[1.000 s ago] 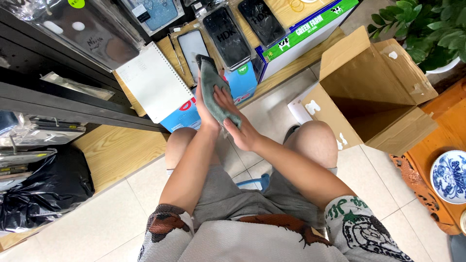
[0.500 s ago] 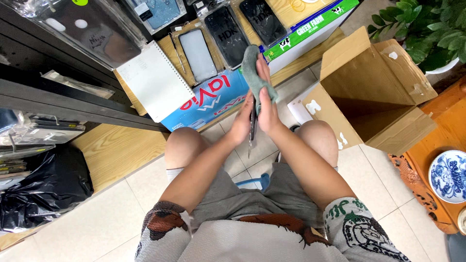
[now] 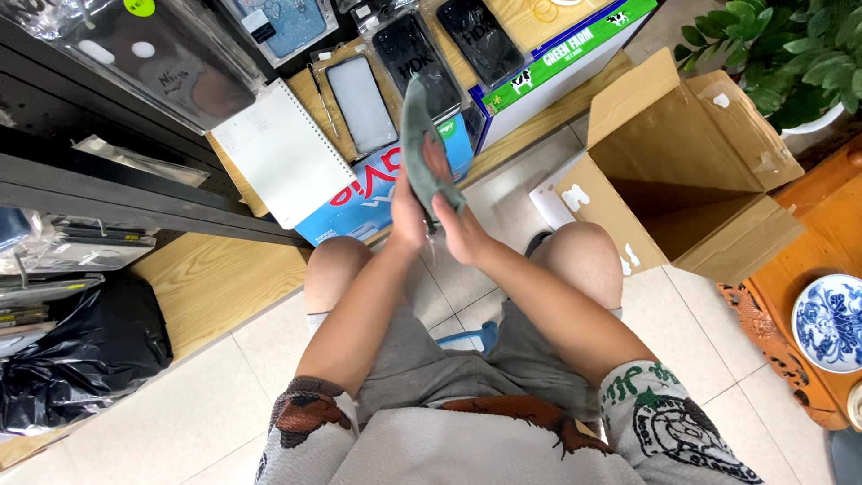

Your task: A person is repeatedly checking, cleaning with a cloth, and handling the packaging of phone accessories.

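A grey-green cloth (image 3: 417,126) stands up from between my two palms, which are pressed together in front of my knees. My left hand (image 3: 406,214) lies against the cloth's left side. My right hand (image 3: 460,232) presses on it from the right, fingers over the lower fold. A thin dark edge shows between the palms; I cannot tell what it is. Behind the cloth lie a blue-and-white box (image 3: 368,199) and several dark phone cases (image 3: 361,103) in clear packets.
An open cardboard box (image 3: 691,166) stands on the tiled floor at the right. A white spiral notebook (image 3: 283,153) lies on the wooden platform, a black plastic bag (image 3: 81,359) at the left. A blue-patterned plate (image 3: 831,323) and a green plant (image 3: 781,45) are at the right.
The cloth first lay draped over my hand, then stood upright between both palms. My hands swung right with it and have come back a little to the left.
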